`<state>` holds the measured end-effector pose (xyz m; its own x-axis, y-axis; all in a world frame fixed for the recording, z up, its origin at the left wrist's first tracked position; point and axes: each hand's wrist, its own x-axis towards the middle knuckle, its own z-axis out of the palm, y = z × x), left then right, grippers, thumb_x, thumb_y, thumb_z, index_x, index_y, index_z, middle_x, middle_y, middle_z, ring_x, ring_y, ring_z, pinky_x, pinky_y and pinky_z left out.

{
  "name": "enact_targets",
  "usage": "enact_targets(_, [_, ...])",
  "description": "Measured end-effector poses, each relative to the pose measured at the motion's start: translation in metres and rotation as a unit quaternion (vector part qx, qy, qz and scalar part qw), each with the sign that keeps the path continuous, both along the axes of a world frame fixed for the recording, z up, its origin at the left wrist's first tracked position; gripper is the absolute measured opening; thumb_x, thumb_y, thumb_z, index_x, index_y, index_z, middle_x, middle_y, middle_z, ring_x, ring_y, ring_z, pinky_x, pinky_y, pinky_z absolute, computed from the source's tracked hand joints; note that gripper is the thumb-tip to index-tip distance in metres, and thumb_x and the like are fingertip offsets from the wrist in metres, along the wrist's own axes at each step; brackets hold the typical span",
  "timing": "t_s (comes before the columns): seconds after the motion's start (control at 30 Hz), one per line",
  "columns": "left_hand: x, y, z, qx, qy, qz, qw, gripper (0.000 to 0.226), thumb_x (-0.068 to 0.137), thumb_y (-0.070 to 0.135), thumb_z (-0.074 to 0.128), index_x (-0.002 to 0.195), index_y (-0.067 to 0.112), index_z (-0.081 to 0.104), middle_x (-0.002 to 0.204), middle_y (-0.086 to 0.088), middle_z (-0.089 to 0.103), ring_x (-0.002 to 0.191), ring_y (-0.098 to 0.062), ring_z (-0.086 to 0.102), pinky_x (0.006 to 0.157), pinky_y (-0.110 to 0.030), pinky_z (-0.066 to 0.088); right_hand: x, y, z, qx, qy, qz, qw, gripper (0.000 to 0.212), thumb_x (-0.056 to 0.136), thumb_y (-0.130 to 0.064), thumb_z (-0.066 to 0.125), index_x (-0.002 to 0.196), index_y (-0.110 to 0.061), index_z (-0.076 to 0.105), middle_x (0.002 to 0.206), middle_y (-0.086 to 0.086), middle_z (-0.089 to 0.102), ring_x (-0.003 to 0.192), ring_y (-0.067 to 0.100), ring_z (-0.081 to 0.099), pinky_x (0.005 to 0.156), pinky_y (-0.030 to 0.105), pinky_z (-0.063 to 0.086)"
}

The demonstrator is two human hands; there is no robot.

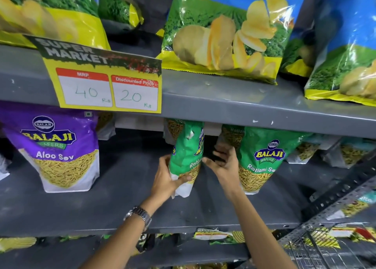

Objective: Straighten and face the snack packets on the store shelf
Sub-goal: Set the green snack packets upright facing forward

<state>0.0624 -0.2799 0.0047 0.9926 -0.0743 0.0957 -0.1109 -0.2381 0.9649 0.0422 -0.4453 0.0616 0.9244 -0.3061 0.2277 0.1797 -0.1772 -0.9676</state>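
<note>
Left hand [168, 179]: closed round the lower part of a green packet [186, 156], thumb across its front, fingers behind. Wristwatch [139, 215] on that wrist. Packet stands on the middle shelf [122, 203], turned edge-on so its face points toward 3 o'clock; only part of the lettering shows.

Right hand [222, 162]: at 3 o'clock of that packet, just beside it, fingers curled in the dark gap between the two green packets. Fingertips blurred; cannot tell whether they grip anything. Back of the hand lies against the left edge of the second packet.

Second packet [264, 158]: green, Ratlami Sev, upright, face forward, at 3 o'clock of the right hand on the same shelf. More packets of the kind stand behind both, tops under the shelf above.

Purple packet [59, 148]: Aloo Sev, upright, face forward, at 9 o'clock of the left hand, well apart from it, bare shelf between.

Further packets [305, 152]: at 3 o'clock of the second packet, set farther back, partly hidden.

Upper shelf [223, 97]: grey, carries large chip bags [225, 34], blue, green and yellow, leaning forward over its front edge.

Price card [101, 79]: yellow, hangs on the upper shelf's front at 10 o'clock of the hands; reads MRP 40, discounted price 20.

Bottom shelf [183, 250]: at 6 o'clock, holds more packets, too dim to name.

Wire basket [325, 246]: at 4 o'clock, low.
</note>
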Motion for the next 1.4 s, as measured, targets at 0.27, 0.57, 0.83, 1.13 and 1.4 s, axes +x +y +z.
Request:
enact_targets(0.27, [0.03,0.045,0.006,0.073,-0.006,-0.071,0.995,0.092,0.046,0.055,0.079,0.124,0.015,0.051,0.121,-0.002,0.058,0.113,-0.017,0.054,0.099,-0.036,0.045,0.028,-0.013,-0.011,-0.013,0.134,0.107,0.985,0.086,0.058,-0.015,0.087,0.129,-0.013,0.04,0.129,0.004,0.058,0.117,0.013,0.055,0.093,0.028,0.049])
enact_targets(0.57, [0.009,0.047,-0.002,-0.06,0.006,-0.012,0.998,0.075,0.051,0.047,0.084,0.114,0.047,0.043,0.126,-0.003,0.062,0.113,-0.017,0.061,0.094,-0.04,0.051,0.014,-0.003,-0.022,-0.008,0.083,0.056,0.995,0.062,0.061,-0.002,0.083,0.113,-0.006,0.049,0.105,-0.001,0.062,0.094,0.011,0.058,0.069,0.012,0.051])
enact_targets(0.83, [0.001,0.032,-0.005,-0.073,-0.024,0.053,0.996,0.062,0.051,0.055,0.078,0.104,0.055,0.046,0.119,0.003,0.065,0.11,-0.014,0.062,0.095,-0.045,0.05,0.012,0.0,-0.027,0.049,0.07,0.054,0.995,0.057,0.063,0.004,0.08,0.11,-0.007,0.049,0.105,0.0,0.062,0.094,0.012,0.058,0.066,0.013,0.052])
enact_targets(1.13, [-0.048,0.002,-0.013,-0.106,-0.224,0.181,0.952,0.049,0.075,0.026,0.068,0.117,0.037,0.045,0.121,0.026,0.045,0.115,0.001,0.048,0.1,-0.018,0.04,-0.03,-0.017,-0.015,0.079,-0.141,-0.213,0.964,0.031,0.077,-0.014,0.07,0.103,-0.024,0.056,0.101,-0.005,0.062,0.09,0.007,0.06,0.078,0.016,0.05])
enact_targets(1.4, [-0.04,-0.105,0.024,-0.051,-0.003,-0.124,0.991,0.046,0.087,0.041,0.054,0.13,0.035,0.039,0.141,0.011,0.044,0.132,-0.008,0.041,0.111,-0.036,0.035,-0.034,-0.153,-0.026,0.161,0.023,-0.254,0.953,0.043,0.081,-0.047,0.061,0.12,-0.031,0.051,0.135,0.009,0.05,0.12,0.016,0.051,0.106,0.038,0.037])
